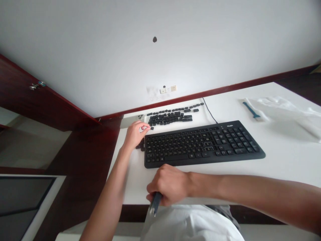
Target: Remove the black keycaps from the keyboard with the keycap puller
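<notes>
A black full-size keyboard (203, 144) lies on the white desk (276, 134), with its keycaps in place as far as I can see. Behind it is a loose heap of black keycaps (170, 117). My left hand (135, 134) hovers at the keyboard's left end, fingers curled towards the heap, and I cannot tell if they pinch a keycap. Below that hand sit a few more dark keycaps (140, 145). My right hand (168, 185) grips a dark tool handle (155, 202) at the desk's front edge; its tip is hidden.
A smartphone (131, 121) lies behind my left hand. A black cable (210, 113) runs from the keyboard towards the wall. At the right, a teal tool (251, 110) rests on a white cloth (283, 113). Wall sockets (168, 89) sit above the desk; dark wooden furniture (85, 150) stands left.
</notes>
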